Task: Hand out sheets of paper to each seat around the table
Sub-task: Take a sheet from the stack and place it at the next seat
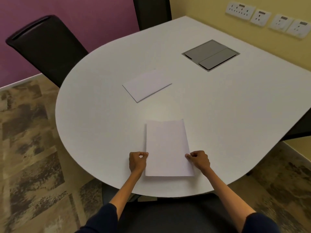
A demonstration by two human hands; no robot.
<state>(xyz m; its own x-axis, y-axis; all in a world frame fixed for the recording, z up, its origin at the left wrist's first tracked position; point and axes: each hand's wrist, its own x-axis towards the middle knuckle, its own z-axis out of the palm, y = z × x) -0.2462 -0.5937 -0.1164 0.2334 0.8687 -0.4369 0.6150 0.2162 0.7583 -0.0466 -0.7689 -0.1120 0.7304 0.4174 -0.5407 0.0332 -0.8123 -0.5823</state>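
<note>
Head camera looks down on a white, rounded worktop [218,106], and right at its near edge lies the sheet of paper [167,148], flat, long side running away from the person. Both hands are on it! The left hand [137,161] sits against the sheet's left edge, its fingers [143,154] curled in tight with the thumb, nipping that edge about a third of the way up. The right hand [199,160] mirrors it on the right edge, fingers [190,156] bunched and pinching the paper at the same height. So the sheet lies squarely between the two hands, gripped at both sides, its bottom edge near the worktop's rim.

Further out, near the middle of the worktop, the other paper [146,86] lies at an angle, well apart from the hands; one sheet or several, I cannot tell. Beyond it to the right, a grey hatch [210,55] is set into the surface. A black chair [45,47] stands at the left curve, another chair back [151,12] at the far side, and wall sockets [265,18] line the yellow wall.
</note>
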